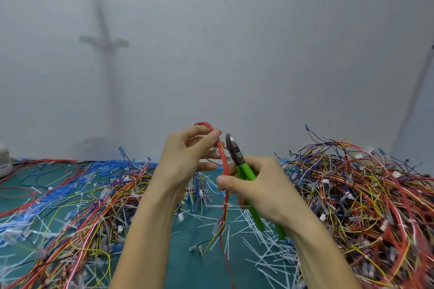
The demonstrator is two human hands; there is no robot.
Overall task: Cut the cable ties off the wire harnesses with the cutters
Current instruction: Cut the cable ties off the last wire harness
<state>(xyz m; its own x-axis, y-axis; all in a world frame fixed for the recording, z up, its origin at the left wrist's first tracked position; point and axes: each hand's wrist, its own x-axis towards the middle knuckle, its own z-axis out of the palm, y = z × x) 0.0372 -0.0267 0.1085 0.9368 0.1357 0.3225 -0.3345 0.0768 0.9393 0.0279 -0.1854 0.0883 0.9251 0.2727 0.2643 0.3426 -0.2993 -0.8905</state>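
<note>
My left hand holds up a red and orange wire harness, fingers curled round its looped top. The harness hangs down over the green mat, and a white cable tie wraps it lower down. My right hand grips the green-handled cutters. Their dark jaws point up, right beside the harness near my left fingertips. I cannot tell whether the jaws touch a tie.
A big tangle of coloured harnesses is heaped on the right. More wires and blue connectors spread over the left. Cut white ties litter the green mat between. A white wall stands behind the table.
</note>
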